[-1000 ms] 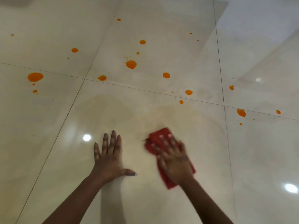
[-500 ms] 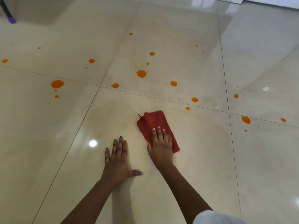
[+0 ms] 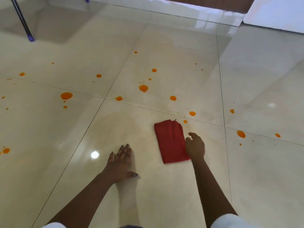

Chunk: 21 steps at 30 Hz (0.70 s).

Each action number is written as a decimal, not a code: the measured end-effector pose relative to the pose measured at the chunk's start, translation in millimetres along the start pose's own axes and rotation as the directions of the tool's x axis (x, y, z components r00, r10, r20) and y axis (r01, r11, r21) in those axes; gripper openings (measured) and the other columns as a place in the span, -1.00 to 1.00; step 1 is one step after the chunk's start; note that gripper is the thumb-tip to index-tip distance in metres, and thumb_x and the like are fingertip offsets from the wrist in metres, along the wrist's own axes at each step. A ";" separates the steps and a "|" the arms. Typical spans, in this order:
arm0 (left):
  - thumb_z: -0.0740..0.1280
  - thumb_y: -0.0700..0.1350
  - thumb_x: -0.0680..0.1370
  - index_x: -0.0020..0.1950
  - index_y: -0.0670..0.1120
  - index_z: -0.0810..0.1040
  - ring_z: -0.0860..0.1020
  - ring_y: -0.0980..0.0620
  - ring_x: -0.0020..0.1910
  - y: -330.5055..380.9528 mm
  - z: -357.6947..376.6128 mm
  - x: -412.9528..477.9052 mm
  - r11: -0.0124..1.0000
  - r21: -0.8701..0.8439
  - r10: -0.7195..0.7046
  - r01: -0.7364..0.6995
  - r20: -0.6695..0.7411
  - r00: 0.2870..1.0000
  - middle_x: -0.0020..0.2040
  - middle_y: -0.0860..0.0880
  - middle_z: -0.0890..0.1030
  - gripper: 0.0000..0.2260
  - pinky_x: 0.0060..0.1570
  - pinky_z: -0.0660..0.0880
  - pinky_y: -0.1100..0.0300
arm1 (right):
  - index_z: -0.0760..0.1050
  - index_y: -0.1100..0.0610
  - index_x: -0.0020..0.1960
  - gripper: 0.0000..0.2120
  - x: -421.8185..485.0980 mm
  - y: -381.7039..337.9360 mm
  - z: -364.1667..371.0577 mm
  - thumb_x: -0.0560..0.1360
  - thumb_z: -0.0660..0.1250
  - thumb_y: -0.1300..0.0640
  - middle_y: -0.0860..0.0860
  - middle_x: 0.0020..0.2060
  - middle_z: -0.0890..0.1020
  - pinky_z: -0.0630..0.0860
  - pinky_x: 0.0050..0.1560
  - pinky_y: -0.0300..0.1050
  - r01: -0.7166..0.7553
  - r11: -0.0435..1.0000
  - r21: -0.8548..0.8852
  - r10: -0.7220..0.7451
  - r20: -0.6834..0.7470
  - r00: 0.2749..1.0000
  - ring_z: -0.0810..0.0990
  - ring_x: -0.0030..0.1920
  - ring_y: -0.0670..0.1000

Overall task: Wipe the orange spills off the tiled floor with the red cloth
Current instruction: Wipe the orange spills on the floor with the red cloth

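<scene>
If touching — cloth (image 3: pixel 171 140) beside right hand (image 3: pixel 195 146).

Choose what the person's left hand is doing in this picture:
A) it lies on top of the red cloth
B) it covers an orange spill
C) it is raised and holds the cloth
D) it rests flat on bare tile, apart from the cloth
D: the left hand lies with straight fingers on the tiled floor, and the red cloth lies apart, to its right.

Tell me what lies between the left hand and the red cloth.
Nothing but bare tile. In the head view, the stretch of tiled floor between the left hand and the red cloth holds no object and no spot.
</scene>
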<state>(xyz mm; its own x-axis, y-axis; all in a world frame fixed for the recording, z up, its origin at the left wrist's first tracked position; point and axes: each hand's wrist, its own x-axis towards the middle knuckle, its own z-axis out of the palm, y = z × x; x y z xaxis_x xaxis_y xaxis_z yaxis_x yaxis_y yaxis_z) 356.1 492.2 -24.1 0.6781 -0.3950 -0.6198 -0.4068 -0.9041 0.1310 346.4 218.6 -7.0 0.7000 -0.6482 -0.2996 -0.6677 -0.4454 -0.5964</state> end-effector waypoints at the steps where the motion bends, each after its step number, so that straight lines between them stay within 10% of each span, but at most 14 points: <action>1: 0.16 0.33 0.48 0.49 -0.14 -0.32 -0.33 -0.01 0.47 2.1 -3.8 1.3 1.000 0.018 0.007 -0.007 -0.004 1.000 0.50 -0.03 -0.37 -0.08 0.42 -0.22 -0.09 | 0.37 0.14 0.37 -0.60 -3.3 -1.3 6.0 0.54 0.12 0.18 0.17 0.31 0.43 0.32 0.25 0.01 0.110 0.993 -0.053 -0.108 0.046 0.993 0.36 0.31 0.17; 8: 0.19 0.24 0.53 0.51 -0.13 -0.27 -0.30 -0.01 0.48 25.4 -29.8 19.4 0.994 0.043 0.102 -0.100 -0.034 0.994 0.51 -0.05 -0.32 -0.16 0.42 -0.21 -0.08 | 0.00 -0.17 0.50 -0.53 -18.0 15.7 46.6 0.61 -0.08 -0.12 -0.05 0.53 -0.07 -0.03 0.44 0.15 0.548 0.691 -0.471 -0.378 0.411 0.830 -0.15 0.51 0.09; 13: 0.21 0.26 0.50 0.50 -0.14 -0.31 -0.33 -0.05 0.47 44.4 -28.6 46.0 0.994 0.010 0.111 -0.111 -0.025 0.993 0.49 -0.06 -0.39 -0.11 0.41 -0.22 -0.09 | 0.34 -0.09 0.39 -0.48 -28.7 67.2 31.6 0.50 -0.08 -0.13 0.00 0.40 0.37 0.29 0.28 0.24 0.361 0.762 -0.539 -0.319 0.172 0.932 0.30 0.41 0.13; 17: 0.27 0.31 0.43 0.49 -0.13 -0.33 -0.36 -0.12 0.46 78.5 -31.9 70.5 0.986 0.007 0.165 -0.165 -0.075 0.984 0.47 -0.11 -0.41 0.00 0.39 -0.25 -0.14 | 0.21 0.05 0.47 -0.34 15.7 64.6 19.4 0.47 -0.17 -0.21 0.14 0.49 0.17 -0.16 0.42 0.17 0.168 0.842 -0.512 -0.219 -0.041 0.975 0.01 0.50 0.19; 21: 0.30 0.41 0.31 0.40 -0.09 -0.48 -0.51 -0.16 0.37 104.7 -16.9 86.1 0.989 -0.068 0.127 -0.129 -0.028 0.991 0.37 -0.10 -0.56 0.14 0.28 -0.42 -0.21 | 0.10 0.06 0.50 -0.37 37.6 60.3 34.8 0.55 -0.19 -0.24 0.20 0.48 0.13 -0.03 0.43 0.16 0.225 0.814 -0.536 -0.294 -0.045 0.955 0.02 0.49 0.23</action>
<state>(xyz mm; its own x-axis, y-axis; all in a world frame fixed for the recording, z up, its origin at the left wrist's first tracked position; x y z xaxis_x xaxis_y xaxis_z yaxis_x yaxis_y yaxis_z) 382.3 360.7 -50.7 0.6381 -0.5112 -0.5758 -0.4481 -0.8547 0.2622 341.3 188.8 -80.2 0.8530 -0.5161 -0.0772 -0.5216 -0.8393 -0.1533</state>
